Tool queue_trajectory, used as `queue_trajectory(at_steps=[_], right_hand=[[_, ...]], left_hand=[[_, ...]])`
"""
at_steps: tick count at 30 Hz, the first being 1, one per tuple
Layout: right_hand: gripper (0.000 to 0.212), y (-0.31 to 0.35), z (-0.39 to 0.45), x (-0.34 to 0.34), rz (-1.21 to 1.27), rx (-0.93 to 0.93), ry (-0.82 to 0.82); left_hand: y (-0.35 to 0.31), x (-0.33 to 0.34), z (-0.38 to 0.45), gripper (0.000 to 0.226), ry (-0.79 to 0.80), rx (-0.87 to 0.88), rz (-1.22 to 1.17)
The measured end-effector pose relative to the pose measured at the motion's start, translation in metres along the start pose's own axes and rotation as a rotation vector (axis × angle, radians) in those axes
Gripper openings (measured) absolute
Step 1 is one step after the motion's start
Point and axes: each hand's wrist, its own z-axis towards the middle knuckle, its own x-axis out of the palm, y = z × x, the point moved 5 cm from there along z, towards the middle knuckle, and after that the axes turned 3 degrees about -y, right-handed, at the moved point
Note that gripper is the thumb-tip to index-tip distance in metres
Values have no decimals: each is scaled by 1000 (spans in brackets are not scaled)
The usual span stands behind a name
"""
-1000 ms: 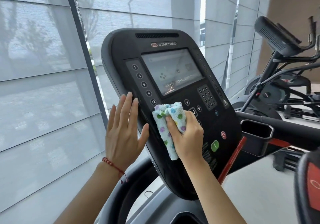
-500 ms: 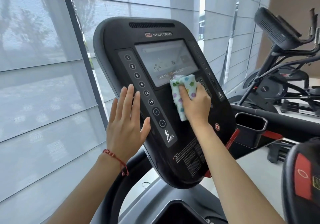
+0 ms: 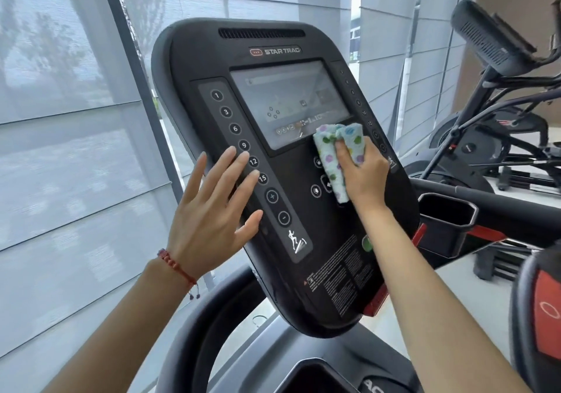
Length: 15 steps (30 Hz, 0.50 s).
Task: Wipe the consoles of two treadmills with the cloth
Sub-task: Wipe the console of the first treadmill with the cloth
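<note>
A black treadmill console (image 3: 303,271) with a screen (image 3: 285,101) fills the middle of the head view. My right hand (image 3: 362,174) presses a folded white cloth with coloured dots (image 3: 329,157) against the console at the screen's lower right corner. My left hand (image 3: 209,213) lies flat, fingers spread, against the console's left edge beside the numbered buttons. A red string bracelet sits on that wrist.
A second machine's console (image 3: 488,40) and black frame stand at the right. A black cup holder (image 3: 446,219) sits just right of the console. A curved handrail (image 3: 194,338) runs below. Shaded windows (image 3: 69,149) line the left side.
My right hand has carried the cloth up and to the right, from the lower button area to the screen's bottom edge. My left hand has stayed flat on the left edge.
</note>
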Motion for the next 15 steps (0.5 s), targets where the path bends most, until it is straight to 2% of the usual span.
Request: queue_trajectory(at_steps=[5, 11, 15], right_hand=[[33, -11, 12, -1, -81, 72, -39], [27, 31, -64, -6, 31, -76, -6], [31, 23, -58, -3, 76, -75, 9]], left_hand=[[4, 0, 1, 46, 41, 75, -26], [2, 3, 0, 43, 1, 45, -94], [1, 3, -1, 42, -35, 26, -109]])
